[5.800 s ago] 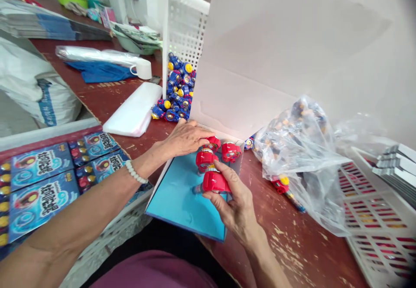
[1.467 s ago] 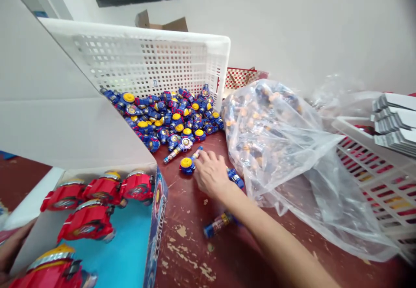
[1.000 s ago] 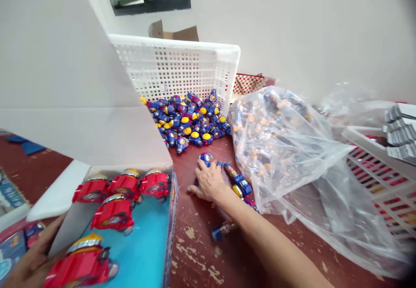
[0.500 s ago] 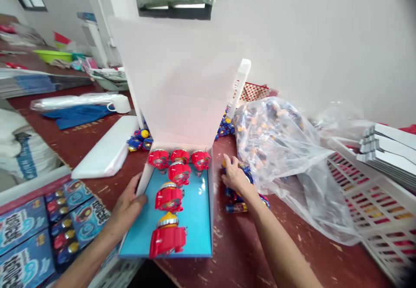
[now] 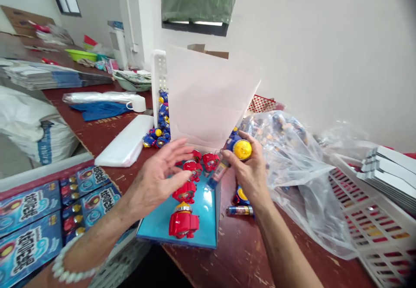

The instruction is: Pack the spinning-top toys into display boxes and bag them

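Note:
My right hand (image 5: 253,173) grips a blue toy with a yellow dome (image 5: 242,150), above the right side of an open box. A small tube with a blue end (image 5: 217,175) hangs from the same hand, over the box's inside. Fingers apart and holding nothing, my left hand (image 5: 159,179) hovers above the left side of the box (image 5: 206,218). Several red toys (image 5: 183,226) lie in a column and along the far end on its light-blue bottom, partly hidden by my left hand. Right of the box, another blue toy (image 5: 241,196) and a tube (image 5: 239,210) lie on the table.
The raised white lid (image 5: 208,93) blocks the view behind the box. Right of it lie a clear bag of toys (image 5: 279,136) and a white basket (image 5: 364,201). At left are a white foam-like slab (image 5: 125,142), a mug (image 5: 137,104) and printed boxes (image 5: 29,214).
My right hand has lifted a blue toy and a tube from the table and brought them to the box. My left hand has let go of the box's side and risen over it.

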`<action>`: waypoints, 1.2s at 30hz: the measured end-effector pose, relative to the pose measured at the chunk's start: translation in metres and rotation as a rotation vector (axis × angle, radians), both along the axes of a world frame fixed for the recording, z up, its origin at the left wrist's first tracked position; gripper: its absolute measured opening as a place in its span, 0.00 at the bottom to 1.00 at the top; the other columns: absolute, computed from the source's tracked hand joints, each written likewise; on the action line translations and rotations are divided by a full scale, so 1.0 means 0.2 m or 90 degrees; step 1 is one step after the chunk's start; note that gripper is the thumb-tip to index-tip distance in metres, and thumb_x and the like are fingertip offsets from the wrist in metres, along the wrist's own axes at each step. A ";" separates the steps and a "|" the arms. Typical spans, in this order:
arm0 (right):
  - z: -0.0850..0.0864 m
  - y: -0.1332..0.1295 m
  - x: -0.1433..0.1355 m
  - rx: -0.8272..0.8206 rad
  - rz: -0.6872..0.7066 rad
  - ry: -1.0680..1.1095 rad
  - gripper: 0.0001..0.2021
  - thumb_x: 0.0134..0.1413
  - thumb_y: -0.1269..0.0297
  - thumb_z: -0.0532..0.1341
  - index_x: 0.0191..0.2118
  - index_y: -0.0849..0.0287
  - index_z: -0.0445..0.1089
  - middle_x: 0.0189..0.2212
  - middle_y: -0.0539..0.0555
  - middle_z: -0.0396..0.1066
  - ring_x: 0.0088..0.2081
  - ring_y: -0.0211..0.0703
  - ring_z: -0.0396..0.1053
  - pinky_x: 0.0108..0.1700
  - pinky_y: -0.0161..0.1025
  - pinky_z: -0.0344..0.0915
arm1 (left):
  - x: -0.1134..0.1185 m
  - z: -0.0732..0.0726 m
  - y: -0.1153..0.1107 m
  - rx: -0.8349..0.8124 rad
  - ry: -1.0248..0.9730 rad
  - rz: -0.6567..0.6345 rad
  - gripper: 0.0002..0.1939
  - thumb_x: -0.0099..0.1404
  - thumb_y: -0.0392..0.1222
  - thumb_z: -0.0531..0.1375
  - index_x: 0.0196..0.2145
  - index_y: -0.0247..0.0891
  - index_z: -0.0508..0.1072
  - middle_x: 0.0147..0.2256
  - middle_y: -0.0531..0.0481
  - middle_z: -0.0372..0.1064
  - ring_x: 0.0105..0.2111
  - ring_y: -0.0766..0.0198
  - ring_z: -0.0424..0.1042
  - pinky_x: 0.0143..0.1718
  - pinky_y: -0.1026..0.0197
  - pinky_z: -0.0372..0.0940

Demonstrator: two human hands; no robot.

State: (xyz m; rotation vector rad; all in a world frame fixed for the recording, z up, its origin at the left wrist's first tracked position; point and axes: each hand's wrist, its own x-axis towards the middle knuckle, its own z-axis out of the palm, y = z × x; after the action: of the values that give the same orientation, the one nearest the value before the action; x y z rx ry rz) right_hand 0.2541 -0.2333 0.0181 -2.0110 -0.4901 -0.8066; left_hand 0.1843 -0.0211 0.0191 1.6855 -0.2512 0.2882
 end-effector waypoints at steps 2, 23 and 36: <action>0.06 0.15 -0.07 0.002 0.027 -0.080 0.28 0.53 0.58 0.64 0.58 0.57 0.59 0.51 0.59 0.57 0.55 0.53 0.58 0.58 0.55 0.59 | 0.01 0.10 -0.05 0.015 -0.001 -0.080 0.41 0.55 0.38 0.63 0.64 0.42 0.50 0.61 0.39 0.59 0.58 0.50 0.64 0.48 0.53 0.72; -0.32 -0.64 -0.25 -0.354 0.020 0.239 0.13 0.61 0.64 0.52 0.46 0.58 0.70 0.43 0.59 0.71 0.46 0.52 0.69 0.50 0.54 0.67 | 0.06 0.11 0.31 -0.360 0.073 0.177 0.19 0.49 0.40 0.70 0.38 0.39 0.71 0.28 0.56 0.70 0.20 0.64 0.70 0.12 0.66 0.60; -0.69 -0.79 -0.36 -0.313 -0.102 0.404 0.22 0.45 0.56 0.64 0.47 0.57 0.64 0.48 0.59 0.64 0.48 0.54 0.66 0.50 0.50 0.63 | 0.15 -0.18 0.39 -0.135 0.214 -0.016 0.18 0.46 0.39 0.65 0.37 0.38 0.69 0.34 0.48 0.75 0.29 0.60 0.71 0.20 0.67 0.61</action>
State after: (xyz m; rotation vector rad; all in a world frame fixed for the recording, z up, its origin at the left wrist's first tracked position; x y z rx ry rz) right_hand 0.1828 -0.3905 -0.1198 -2.6314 -0.1602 -0.0964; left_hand 0.2142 0.0565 -0.0171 1.4918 0.0086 0.0091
